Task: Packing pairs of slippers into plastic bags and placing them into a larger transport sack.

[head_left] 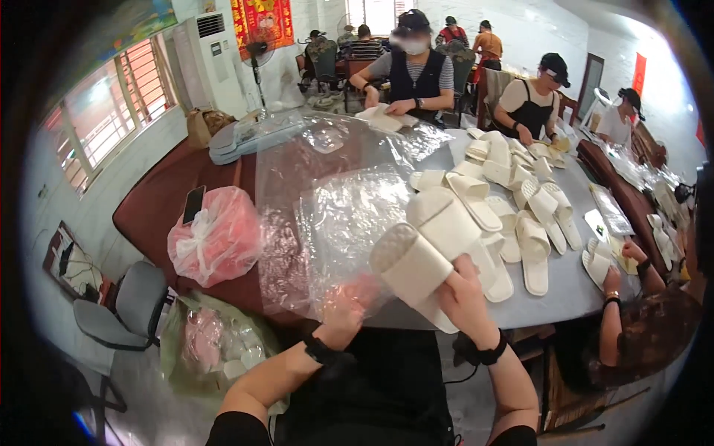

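Observation:
A pair of off-white slide slippers [410,262] is in my right hand [465,296], gripped by the near edge above the table's front. My left hand [348,306] has its fingers at the near edge of a clear plastic bag [349,223], pinching the film; the fingertips show blurred through it. The bag lies on further clear sheets, left of the slippers. Many loose off-white slippers [534,249] are heaped on the grey tabletop [401,316] to the right of my right hand.
A red bundle in a knotted plastic bag [216,238] sits at left, with a phone [194,204] on top. An open green sack [216,349] and grey chair [130,305] stand below. Co-workers handle slippers across the table; another person's hand [611,279] holds one at right.

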The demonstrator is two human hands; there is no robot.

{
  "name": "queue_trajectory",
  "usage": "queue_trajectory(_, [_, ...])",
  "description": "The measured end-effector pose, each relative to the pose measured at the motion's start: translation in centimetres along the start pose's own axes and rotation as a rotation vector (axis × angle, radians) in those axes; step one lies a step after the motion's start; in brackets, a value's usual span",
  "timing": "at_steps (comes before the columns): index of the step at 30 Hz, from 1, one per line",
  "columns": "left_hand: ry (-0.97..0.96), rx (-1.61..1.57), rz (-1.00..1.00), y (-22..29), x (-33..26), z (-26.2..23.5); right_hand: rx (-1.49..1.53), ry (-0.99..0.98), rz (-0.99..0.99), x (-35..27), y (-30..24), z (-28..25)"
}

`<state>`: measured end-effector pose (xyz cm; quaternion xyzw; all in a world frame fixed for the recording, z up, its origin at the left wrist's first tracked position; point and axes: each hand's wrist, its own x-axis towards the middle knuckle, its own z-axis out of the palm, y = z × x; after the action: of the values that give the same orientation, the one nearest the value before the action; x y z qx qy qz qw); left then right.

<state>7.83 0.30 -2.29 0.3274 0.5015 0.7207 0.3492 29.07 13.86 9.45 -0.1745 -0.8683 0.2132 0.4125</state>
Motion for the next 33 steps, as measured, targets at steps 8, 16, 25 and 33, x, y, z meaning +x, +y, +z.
queue_trajectory(8, [0.086, -0.745, -0.763, 1.2, -0.4, 2.8, -0.192, -0.227, -0.031, 3.5, 6.8, 8.3])
queue_trajectory(16, [-0.425, 0.932, 0.121, 8.1, -4.7, -1.7, -0.243, -0.419, 0.118, 1.7, 11.0, 10.3])
queue_trajectory(25, [-0.548, 1.677, 0.308, 8.3, -4.1, -7.5, -0.089, -0.445, 0.235, -0.4, 12.3, 10.0])
queue_trajectory(33, [-0.534, 1.614, 0.174, 5.9, -3.0, -7.0, 0.171, -0.109, 0.270, -0.3, 9.4, 2.7])
